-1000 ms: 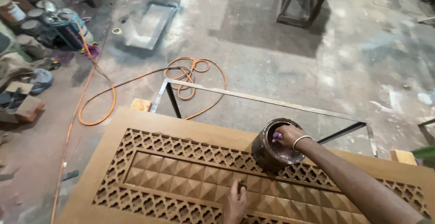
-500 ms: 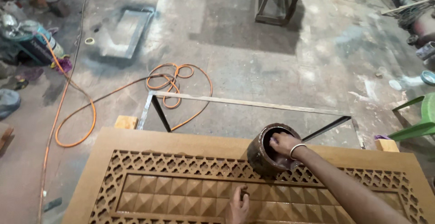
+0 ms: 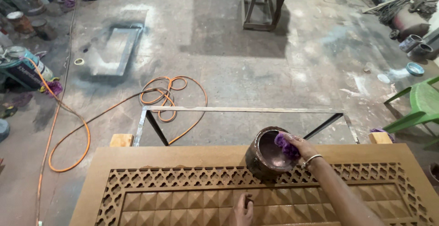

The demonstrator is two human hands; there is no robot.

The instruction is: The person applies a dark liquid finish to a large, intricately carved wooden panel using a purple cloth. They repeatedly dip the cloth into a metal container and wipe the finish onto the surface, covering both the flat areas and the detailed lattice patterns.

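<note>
Workshop floor of stained grey concrete (image 3: 283, 70), dusty, paint-marked. We look down over a carved wooden panel (image 3: 183, 157) with lattice border and raised pyramid field; its near part runs off the bottom edge.

Our right hand (image 3: 299, 147) reaches into a dark round pot (image 3: 266, 155) that sits on the panel's upper lattice band. The fingers are pinched on a purple wad (image 3: 286, 144), pressed against the pot's inner wall just under the rim. A metal bangle (image 3: 309, 160) circles the wrist behind them. What the pot holds we cannot make out; the inside only shows dark and glossy.

Our left hand (image 3: 243, 210) lies below and to the left of the right fingers, on the pyramid field, partly cut off by the frame. Its fingers look curled under, perhaps around something small, but we cannot tell whether they grip anything.

Beyond the fingertips, past the panel's far edge, a metal frame (image 3: 242, 110) stands on the floor. Two wooden blocks (image 3: 121, 140) peek out at the panel's far corners. Further off to the left, an orange hose (image 3: 164, 93) coils and trails away toward tins and clutter (image 3: 27, 66), too crowded to sort. Far right, a green plastic chair (image 3: 418, 107), half cropped. Straight ahead, the legs of a wooden stand (image 3: 263, 6), top cut off.
</note>
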